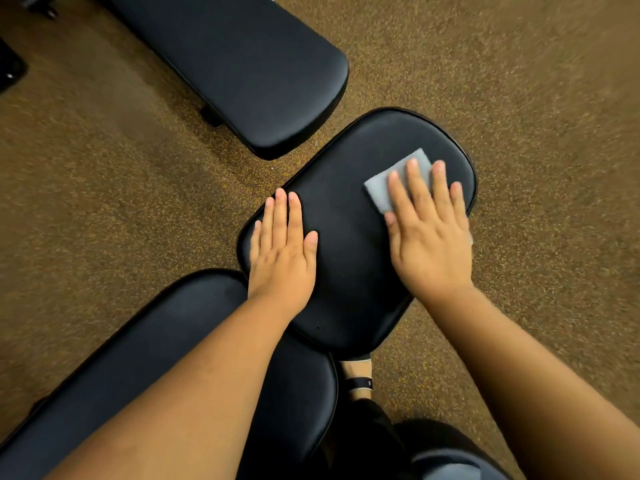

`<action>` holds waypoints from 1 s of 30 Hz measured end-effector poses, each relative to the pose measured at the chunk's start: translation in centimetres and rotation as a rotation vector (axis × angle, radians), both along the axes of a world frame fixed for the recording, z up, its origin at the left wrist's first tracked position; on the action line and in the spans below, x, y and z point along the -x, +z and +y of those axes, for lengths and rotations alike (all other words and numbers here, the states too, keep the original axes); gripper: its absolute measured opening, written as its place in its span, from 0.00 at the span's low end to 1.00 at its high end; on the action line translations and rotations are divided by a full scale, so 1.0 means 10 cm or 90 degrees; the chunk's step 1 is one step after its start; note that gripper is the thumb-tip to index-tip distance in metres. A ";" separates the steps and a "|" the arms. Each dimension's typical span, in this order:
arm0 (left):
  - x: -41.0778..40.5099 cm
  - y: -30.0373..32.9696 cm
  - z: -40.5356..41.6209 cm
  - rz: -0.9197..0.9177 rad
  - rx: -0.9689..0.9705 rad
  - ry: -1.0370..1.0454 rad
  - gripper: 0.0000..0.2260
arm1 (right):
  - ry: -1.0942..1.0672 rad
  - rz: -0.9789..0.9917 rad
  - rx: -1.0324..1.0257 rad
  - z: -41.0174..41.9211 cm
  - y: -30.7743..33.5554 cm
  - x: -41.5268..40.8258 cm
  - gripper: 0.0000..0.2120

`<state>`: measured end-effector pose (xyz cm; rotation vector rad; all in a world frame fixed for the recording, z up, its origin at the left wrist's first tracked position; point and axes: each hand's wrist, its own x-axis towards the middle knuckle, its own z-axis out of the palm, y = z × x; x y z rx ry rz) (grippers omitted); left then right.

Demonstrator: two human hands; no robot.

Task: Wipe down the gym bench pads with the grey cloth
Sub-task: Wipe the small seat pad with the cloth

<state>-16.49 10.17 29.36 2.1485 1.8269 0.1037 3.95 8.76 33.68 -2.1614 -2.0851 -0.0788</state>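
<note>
A black seat pad point(349, 244) of a gym bench lies in the middle of the view. The grey cloth point(384, 185) is spread flat on the pad's far right part. My right hand point(429, 237) presses on the cloth with straight fingers, covering most of it. My left hand point(284, 251) rests flat on the pad's left edge, fingers straight and together. The bench's long back pad point(131, 368) runs from under my left forearm to the lower left.
A second black bench pad point(249, 64) lies on the far side, running to the upper left. Brown speckled rubber floor point(536, 98) surrounds the benches. My foot in a sandal point(358, 379) stands below the seat pad. Dark equipment parts point(10, 69) sit at the far left edge.
</note>
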 end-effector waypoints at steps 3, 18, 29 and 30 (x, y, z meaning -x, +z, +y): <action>0.00 0.06 0.01 -0.001 0.012 0.000 0.26 | -0.079 0.021 0.004 0.49 0.13 -0.17 0.24; 0.36 0.28 -0.05 -0.330 0.030 0.495 0.23 | 0.157 -0.019 0.050 1.06 0.18 -0.03 0.24; 0.28 0.15 -0.17 -0.449 0.177 0.680 0.26 | 0.449 -0.130 0.062 1.01 -0.08 0.67 0.20; 0.28 0.15 -0.17 -0.448 0.176 0.680 0.26 | 0.468 -0.136 0.062 1.09 -0.05 0.61 0.21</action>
